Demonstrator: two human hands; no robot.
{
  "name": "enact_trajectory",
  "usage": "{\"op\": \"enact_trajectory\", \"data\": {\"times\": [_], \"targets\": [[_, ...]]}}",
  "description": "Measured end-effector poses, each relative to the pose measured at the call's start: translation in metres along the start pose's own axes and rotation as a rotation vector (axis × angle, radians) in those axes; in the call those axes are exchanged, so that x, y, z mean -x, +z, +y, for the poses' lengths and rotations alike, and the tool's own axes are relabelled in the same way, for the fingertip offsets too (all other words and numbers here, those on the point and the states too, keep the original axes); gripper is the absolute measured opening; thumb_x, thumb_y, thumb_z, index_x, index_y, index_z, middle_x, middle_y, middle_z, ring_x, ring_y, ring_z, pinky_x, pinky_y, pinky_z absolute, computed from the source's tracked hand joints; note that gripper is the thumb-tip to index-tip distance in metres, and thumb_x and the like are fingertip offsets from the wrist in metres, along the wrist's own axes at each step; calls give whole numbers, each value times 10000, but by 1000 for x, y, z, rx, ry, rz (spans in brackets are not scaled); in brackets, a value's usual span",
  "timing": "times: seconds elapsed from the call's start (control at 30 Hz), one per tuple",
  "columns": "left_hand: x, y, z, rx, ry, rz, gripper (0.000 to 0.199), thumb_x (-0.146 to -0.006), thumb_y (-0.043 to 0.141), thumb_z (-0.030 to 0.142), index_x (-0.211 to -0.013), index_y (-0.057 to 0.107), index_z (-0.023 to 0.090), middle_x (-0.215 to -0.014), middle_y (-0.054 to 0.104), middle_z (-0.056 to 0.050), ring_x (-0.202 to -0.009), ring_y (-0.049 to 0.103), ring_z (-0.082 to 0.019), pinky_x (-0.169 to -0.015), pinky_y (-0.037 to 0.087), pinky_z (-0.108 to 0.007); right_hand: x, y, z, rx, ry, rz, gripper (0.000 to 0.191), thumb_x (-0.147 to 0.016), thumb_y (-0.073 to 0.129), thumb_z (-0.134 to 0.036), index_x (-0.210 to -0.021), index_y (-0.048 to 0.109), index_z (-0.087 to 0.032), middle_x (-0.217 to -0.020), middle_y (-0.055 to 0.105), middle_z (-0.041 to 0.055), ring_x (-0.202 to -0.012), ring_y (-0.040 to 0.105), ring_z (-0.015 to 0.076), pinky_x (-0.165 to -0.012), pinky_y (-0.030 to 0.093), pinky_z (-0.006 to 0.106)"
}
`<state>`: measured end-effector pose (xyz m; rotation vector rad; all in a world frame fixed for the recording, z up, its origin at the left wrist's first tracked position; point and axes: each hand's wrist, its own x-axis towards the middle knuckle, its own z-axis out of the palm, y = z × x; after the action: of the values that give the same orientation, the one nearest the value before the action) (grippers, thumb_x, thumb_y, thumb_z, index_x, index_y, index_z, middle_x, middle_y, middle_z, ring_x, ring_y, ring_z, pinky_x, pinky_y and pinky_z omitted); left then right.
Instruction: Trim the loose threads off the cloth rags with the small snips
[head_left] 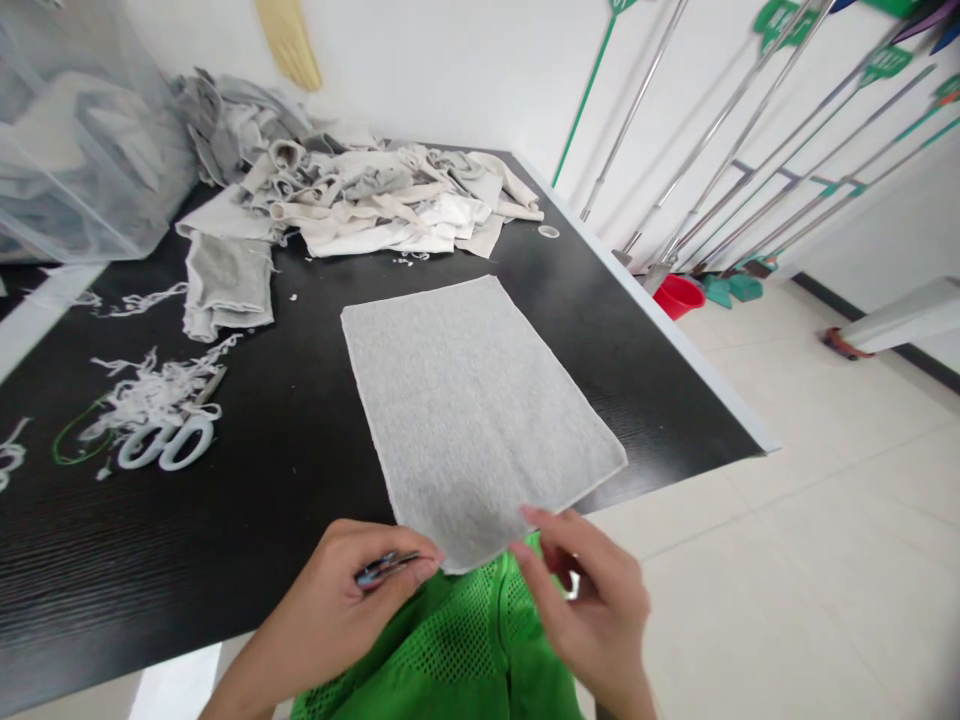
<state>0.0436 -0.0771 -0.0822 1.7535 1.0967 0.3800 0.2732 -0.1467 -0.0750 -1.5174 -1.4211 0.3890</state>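
A grey rectangular cloth [465, 390] lies flat on the black table, its near edge reaching the table's front. My left hand [360, 580] is closed round a small blue-and-metal tool [386, 567] that looks like thread snips, partly hidden in the palm. That hand's fingertips are at the cloth's near left corner. At the near edge, my right hand [589, 590] has thumb and forefinger apart, the forefinger over the cloth and the thumb just below its edge; its other fingers are curled. Below both hands is a green mesh garment [465, 640].
Scissors [176, 440] lie by white thread scraps [161, 395] on the left. Behind them are a folded grey cloth [229, 280] and a heap of crumpled cloths [375, 190]. A clear plastic bin [82, 150] stands far left. Mops and poles [637, 110] lean right of the table [300, 430].
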Motion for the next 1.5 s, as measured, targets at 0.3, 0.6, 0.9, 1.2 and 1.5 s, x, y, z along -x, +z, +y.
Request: {"op": "enact_trajectory", "data": {"times": [0.3, 0.6, 0.9, 1.2, 1.5], "targets": [[5, 6, -9, 21, 8, 12, 242, -983, 547, 403, -1013, 749, 273, -954, 772, 22, -853, 704, -121, -807, 518, -236, 5, 44, -15, -175, -5, -279, 271, -854, 689, -124, -1096, 728, -240, -879, 662, 41, -759, 647, 152, -659, 540, 277], [9, 14, -13, -6, -52, 27, 229, -965, 563, 311, -1135, 716, 296, -1020, 756, 21, -922, 687, -149, -865, 501, -291, 15, 54, -13, -193, -46, -190, 329, -833, 628, -25, -1053, 727, -250, -910, 698, 43, -791, 663, 158, -690, 562, 286], [4, 15, -4, 55, 82, 51, 290, -895, 584, 89, -1047, 703, 304, -902, 736, 106, -773, 665, -66, -746, 480, -171, 14, 55, -14, -294, 280, -228, 82, -869, 618, -157, -841, 686, -192, -781, 674, 24, -608, 550, 109, -517, 402, 221], [6, 7, -2, 39, 54, -18, 291, -943, 573, 201, -1163, 688, 353, -904, 747, 105, -755, 689, -67, -700, 495, -154, 10, 51, -13, -457, 504, -276, 82, -835, 662, -179, -768, 708, -176, -768, 705, 35, -691, 642, 143, -591, 491, 226], [18, -13, -4, -515, 188, -103, 519, -960, 519, 518, -1438, 427, 341, -987, 739, -18, -804, 709, -250, -704, 509, -367, 10, 39, -12, -452, 502, -328, 109, -834, 683, -147, -792, 751, -221, -803, 682, 6, -711, 608, 116, -574, 423, 214]]}}
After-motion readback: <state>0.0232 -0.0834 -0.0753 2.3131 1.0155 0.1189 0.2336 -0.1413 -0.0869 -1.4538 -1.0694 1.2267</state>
